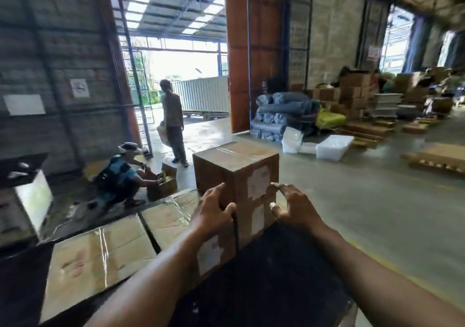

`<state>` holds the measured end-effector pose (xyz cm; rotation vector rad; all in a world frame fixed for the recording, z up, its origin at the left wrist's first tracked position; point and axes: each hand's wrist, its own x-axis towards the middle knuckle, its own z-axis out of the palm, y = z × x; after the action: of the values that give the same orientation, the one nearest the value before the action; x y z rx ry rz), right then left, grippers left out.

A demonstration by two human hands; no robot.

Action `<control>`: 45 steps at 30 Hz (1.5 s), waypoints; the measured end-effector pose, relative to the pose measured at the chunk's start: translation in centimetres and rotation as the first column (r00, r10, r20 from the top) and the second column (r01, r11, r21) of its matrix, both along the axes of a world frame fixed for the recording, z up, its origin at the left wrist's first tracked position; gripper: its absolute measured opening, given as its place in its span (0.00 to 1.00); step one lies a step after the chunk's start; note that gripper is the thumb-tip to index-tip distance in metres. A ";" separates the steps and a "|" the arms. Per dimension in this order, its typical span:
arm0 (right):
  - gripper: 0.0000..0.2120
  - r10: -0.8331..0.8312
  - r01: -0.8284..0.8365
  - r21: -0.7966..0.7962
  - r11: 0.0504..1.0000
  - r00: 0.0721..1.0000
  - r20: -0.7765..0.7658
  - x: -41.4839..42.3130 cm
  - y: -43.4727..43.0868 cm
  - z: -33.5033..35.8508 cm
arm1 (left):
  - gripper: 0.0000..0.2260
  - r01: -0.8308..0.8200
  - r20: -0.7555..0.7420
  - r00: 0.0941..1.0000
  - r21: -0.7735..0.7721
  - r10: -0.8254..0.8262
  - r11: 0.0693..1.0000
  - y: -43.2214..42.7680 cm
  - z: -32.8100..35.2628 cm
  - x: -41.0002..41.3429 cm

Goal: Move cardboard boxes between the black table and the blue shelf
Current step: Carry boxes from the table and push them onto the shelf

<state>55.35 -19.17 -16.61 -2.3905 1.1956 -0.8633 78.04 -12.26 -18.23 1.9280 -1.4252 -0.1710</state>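
Observation:
Two brown cardboard boxes stand stacked at the far edge of the black table (pixel 276 281): the upper box (pixel 236 168) carries white labels, and the lower box (pixel 224 248) sits under it. My left hand (pixel 214 212) lies on the left face at the near corner where the two boxes meet, fingers fairly straight, thumb at the corner edge. My right hand (pixel 294 207) hovers at the right face with fingers spread and bent; I cannot tell if it touches. The blue shelf is out of view.
Two low taped boxes (pixel 100 258) (pixel 171 216) lie on the table to the left. A crouching person (pixel 123 178) works at a box on the floor, and another person (pixel 173 122) stands by the open doorway. White tubs (pixel 332 146), pallets (pixel 437 160) and stacked goods fill the right.

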 end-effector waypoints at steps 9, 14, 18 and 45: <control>0.25 -0.011 0.005 0.100 0.995 0.998 0.058 4.2 -18.1 -2.4 | 0.33 -0.142 -0.180 0.973 0.021 0.144 0.990 -14.1 -2.2 1.9; 0.28 -0.016 -0.006 0.190 0.982 0.993 0.114 6.5 -30.3 -3.7 | 0.44 -0.392 -0.437 0.822 0.029 0.364 0.919 -23.0 -2.9 2.9; 0.34 -0.049 -0.003 0.308 0.952 0.986 0.160 8.4 -38.3 -4.2 | 0.44 -0.468 -0.649 0.649 0.069 0.396 0.881 -28.5 -3.6 3.7; 0.26 -0.530 0.495 0.210 0.843 0.696 0.484 -9.3 -19.5 -0.3 | 0.27 0.021 -0.641 0.758 -0.162 -0.121 0.987 -21.6 0.6 -4.4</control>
<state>46.07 -38.70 -16.94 -1.5794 1.6264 -1.5032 73.65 -33.82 -17.61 1.4709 -0.9949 -0.6879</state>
